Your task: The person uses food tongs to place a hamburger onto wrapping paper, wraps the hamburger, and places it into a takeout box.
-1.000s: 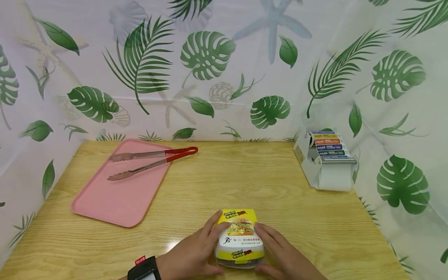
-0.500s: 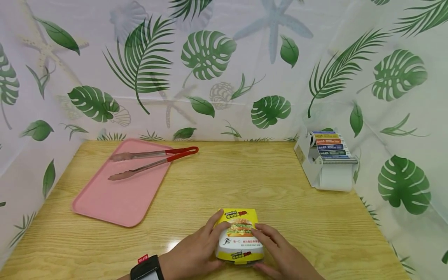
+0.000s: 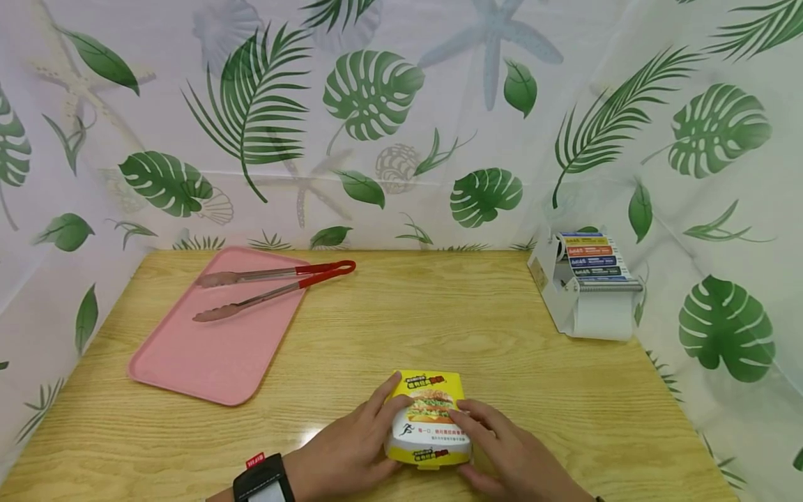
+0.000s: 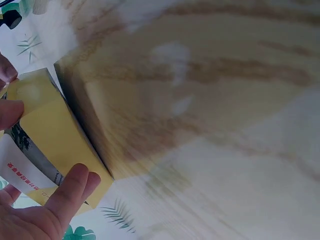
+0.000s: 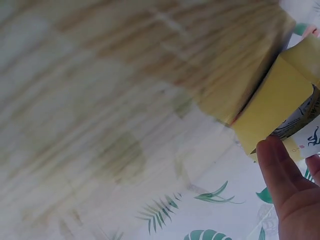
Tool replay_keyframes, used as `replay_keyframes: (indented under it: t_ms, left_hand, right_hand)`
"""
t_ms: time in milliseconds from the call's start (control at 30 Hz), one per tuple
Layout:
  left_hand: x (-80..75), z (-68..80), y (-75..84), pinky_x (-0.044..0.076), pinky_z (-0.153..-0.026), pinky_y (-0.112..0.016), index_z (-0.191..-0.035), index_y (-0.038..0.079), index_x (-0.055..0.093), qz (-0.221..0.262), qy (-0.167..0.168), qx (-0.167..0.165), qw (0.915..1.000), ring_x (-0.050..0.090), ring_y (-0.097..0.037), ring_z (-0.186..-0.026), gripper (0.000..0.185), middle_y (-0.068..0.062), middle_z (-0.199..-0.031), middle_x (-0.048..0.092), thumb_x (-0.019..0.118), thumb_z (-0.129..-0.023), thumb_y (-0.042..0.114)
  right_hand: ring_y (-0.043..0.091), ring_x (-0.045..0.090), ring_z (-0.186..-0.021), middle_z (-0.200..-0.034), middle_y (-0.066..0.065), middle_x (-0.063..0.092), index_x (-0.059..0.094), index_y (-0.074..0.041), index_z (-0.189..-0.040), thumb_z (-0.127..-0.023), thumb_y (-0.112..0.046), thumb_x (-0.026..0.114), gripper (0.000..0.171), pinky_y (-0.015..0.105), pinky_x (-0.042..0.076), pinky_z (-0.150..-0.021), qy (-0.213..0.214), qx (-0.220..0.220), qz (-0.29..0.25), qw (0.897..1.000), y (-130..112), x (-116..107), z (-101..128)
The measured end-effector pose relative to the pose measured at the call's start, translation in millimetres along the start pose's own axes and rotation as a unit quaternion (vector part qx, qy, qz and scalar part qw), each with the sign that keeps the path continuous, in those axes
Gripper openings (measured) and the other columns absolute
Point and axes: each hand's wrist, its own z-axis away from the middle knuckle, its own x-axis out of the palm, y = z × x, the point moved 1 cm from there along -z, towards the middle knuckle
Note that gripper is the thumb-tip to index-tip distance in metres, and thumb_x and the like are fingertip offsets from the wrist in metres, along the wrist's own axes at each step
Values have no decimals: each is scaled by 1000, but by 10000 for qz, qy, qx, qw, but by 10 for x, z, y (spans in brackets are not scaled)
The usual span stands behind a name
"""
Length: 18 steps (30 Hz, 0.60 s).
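A yellow and white burger box (image 3: 433, 436), with a burger picture on its lid, is at the table's near edge between both hands. My left hand (image 3: 348, 446) grips its left side, with fingertips over the lid's edge. On the right side my right hand (image 3: 517, 453) grips it, fingertips at the lid's right edge. In the left wrist view, the plain yellow wall of the box (image 4: 60, 135) shows between thumb and fingers. In the right wrist view, fingers (image 5: 272, 155) press at a lower corner of the yellow wall (image 5: 280, 95).
A pink tray (image 3: 207, 355) lies at left, with red-handled tongs (image 3: 270, 275) across its far part. At the back right stands a white dispenser (image 3: 586, 286) with a label roll. A leaf-print cloth (image 3: 401, 125) closes off the back and sides of the wooden table (image 3: 408, 314).
The dark strip under the lid's front edge has gone from sight, and the box front shows less. My right fingertips have shifted slightly left onto the lid. Tray, tongs and dispenser stay put.
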Motion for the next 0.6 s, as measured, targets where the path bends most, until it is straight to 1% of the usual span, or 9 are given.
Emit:
replay_keyframes:
  t_ms: [100, 233, 300, 367, 433, 467, 533, 600]
  left_hand:
    - [-9, 4, -15, 56, -87, -31, -156, 20, 27, 97, -69, -93, 9999, 53, -27, -132, 78, -12, -168, 13, 72, -94, 36]
    - [-38, -12, -48, 55, -91, -34, -159, 22, 26, 283, -102, -181, 9994, 52, -26, -133, 78, -11, -168, 13, 69, -95, 37]
    - [-62, -29, -70, 54, -93, -35, -161, 23, 25, 393, -100, -230, 9989, 51, -25, -133, 78, -9, -168, 15, 67, -97, 38]
    - [-86, -47, -88, 52, -98, -37, -162, 24, 22, 548, -142, -277, 9980, 48, -23, -136, 78, -5, -168, 15, 64, -99, 39]
    - [-113, -64, -105, 48, -104, -39, -164, 24, 19, 679, -129, -288, 9972, 43, -22, -140, 78, -1, -168, 16, 62, -101, 40]
    - [-126, -72, -113, 46, -107, -41, -164, 24, 17, 756, -113, -302, 9966, 41, -21, -142, 78, 0, -168, 17, 61, -102, 40]
    - [-149, -88, -126, 44, -109, -44, -165, 25, 15, 866, -60, -302, 9958, 39, -22, -144, 76, 2, -167, 20, 57, -104, 41]
    - [-174, -103, -136, 45, -108, -46, -164, 27, 15, 908, 49, -268, 9955, 41, -23, -143, 73, 2, -167, 23, 54, -105, 42]
  right_hand:
    - [18, 66, -107, -141, 9, 53, 51, -11, -147, -92, -40, 74, 66, 26, 58, -77, 87, -43, 82, 9999, 6, -9, -16]
    - [20, 68, -108, -141, 9, 55, 51, -9, -148, -100, -47, 57, 61, 28, 58, -80, 288, -71, 250, 9992, 26, -20, -42]
    - [21, 68, -109, -142, 10, 56, 51, -6, -147, -103, -47, 51, 61, 29, 58, -81, 462, -84, 284, 9985, 37, -33, -64]
    - [20, 68, -109, -143, 9, 56, 51, -6, -148, -104, -48, 47, 61, 29, 58, -82, 549, 0, 264, 9981, 41, -49, -84]
    - [16, 70, -104, -144, 9, 56, 49, -5, -150, -105, -47, 48, 61, 25, 57, -80, 522, 180, 53, 9985, 44, -65, -108]
    - [14, 70, -102, -145, 9, 55, 47, -6, -151, -105, -44, 51, 60, 23, 57, -79, 455, 323, -128, 9984, 44, -74, -120]
    - [9, 69, -96, -147, 10, 52, 42, -9, -154, -104, -34, 60, 60, 20, 56, -76, 228, 672, -564, 9959, 46, -83, -143]
    - [5, 67, -91, -149, 12, 49, 40, -11, -156, -99, -19, 69, 64, 17, 56, -72, 107, 943, -1046, 9900, 58, -86, -172]
